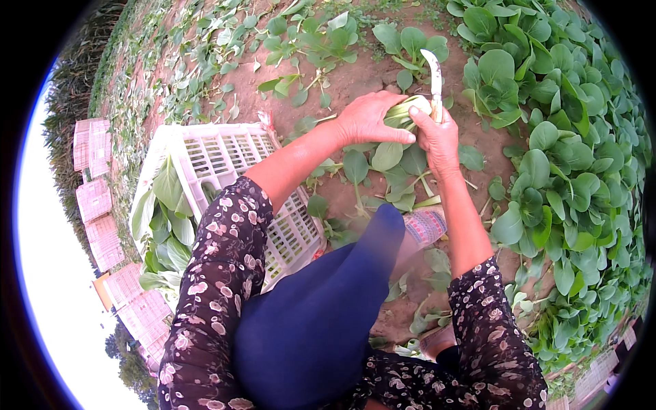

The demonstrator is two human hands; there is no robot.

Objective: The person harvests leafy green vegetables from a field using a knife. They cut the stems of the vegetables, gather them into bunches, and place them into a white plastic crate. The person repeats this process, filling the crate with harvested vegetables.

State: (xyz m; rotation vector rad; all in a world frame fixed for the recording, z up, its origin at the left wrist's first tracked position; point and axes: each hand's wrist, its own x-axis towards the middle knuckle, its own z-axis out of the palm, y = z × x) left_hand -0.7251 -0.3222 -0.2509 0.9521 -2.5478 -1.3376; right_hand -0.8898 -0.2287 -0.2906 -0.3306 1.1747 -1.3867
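My left hand (369, 119) is closed round the stalks of a bok choy (404, 111), its pale cut end pointing to the right. Some of the plant is hidden behind my fingers. In my right hand (439, 140) is a curved harvesting knife (435, 72), gripped by its wooden handle with the whitish blade standing up and away from me. The right thumb rests against the bok choy's base. Loose leaves (387, 156) show on the soil just below both hands.
A white plastic crate (222, 154), tilted and holding bok choy (171, 195), stands left of my knee. Dense growing bok choy (553, 157) fills the right side. Cut leaves lie over the soil ahead. Several pink crates (102, 198) line the far left.
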